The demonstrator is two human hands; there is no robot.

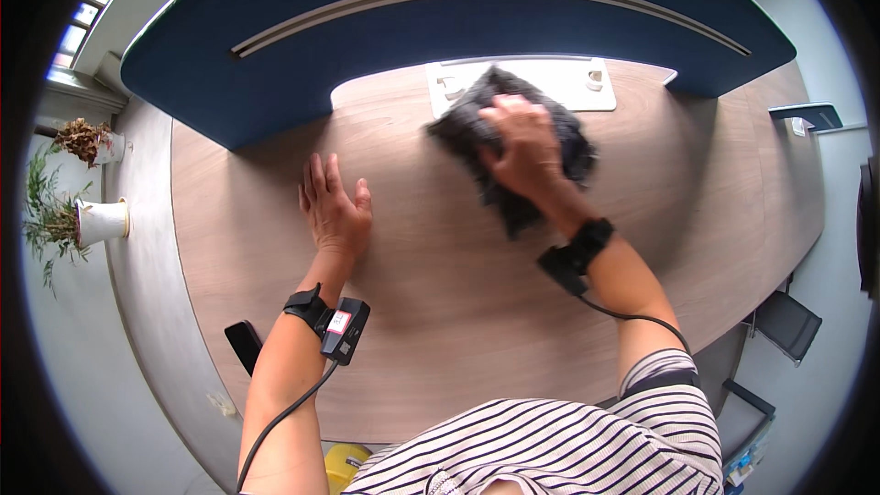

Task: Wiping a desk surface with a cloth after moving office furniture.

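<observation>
A dark grey, fuzzy cloth [472, 133] lies bunched on the wood-grain desk [431, 312], its upper edge overlapping a white panel [568, 82] set at the back of the desk. My right hand [527, 147] grips the cloth from above with bent fingers, slightly blurred. Under the palm, part of the cloth is hidden. To the left, my left hand [335, 211] rests palm down on the bare desktop, fingers stretched out, holding nothing.
A blue partition [367, 46] curves along the desk's back. At the lower left, a dark phone [244, 346] lies by my left forearm. Potted plants [101, 222] stand left of the desk; chairs [786, 325] are on the right. Cables run from both wrist straps.
</observation>
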